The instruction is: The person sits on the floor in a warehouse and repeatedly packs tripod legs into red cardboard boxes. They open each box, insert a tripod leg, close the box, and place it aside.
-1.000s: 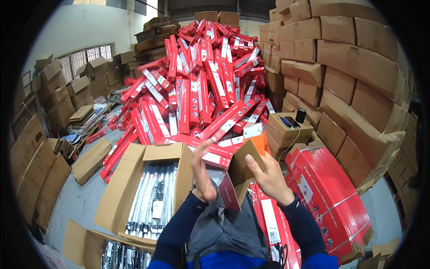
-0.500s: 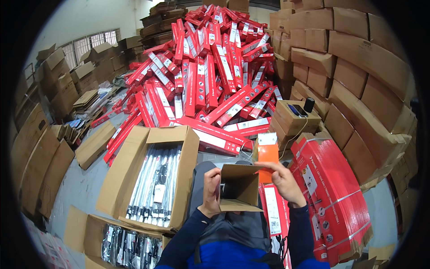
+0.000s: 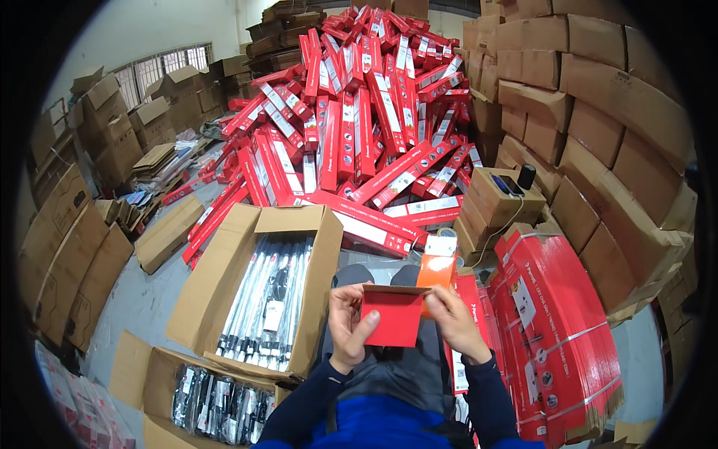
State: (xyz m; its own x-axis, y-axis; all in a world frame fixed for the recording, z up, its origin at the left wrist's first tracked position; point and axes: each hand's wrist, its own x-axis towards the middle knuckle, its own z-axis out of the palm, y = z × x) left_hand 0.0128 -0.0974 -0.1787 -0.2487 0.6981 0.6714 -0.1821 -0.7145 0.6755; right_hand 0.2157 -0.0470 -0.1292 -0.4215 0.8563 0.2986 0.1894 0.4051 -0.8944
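Observation:
A red cardboard box [image 3: 394, 318] is held end-on above my lap, its red end panel facing me and a brown flap edge standing along the top. My left hand [image 3: 348, 327] grips its left side, with the thumb against the red panel. At the upper right corner, my right hand [image 3: 458, 327] is closed on the flap's edge. Just beyond the right fingers is an orange packet [image 3: 437, 271] with a white top, lying over a long red box.
To my left, an open carton [image 3: 183, 310] holds plastic-wrapped rods, and a second carton [image 3: 133, 374] holds black wrapped parts. A big pile of red boxes [image 3: 366, 127] rises ahead. Strapped flat red cartons [image 3: 561, 322] lie right, before stacked brown cartons [image 3: 598, 90].
The box's open end is now covered by the red panel. My left thumb has come onto that panel, and my right hand has drawn in toward the upper right corner.

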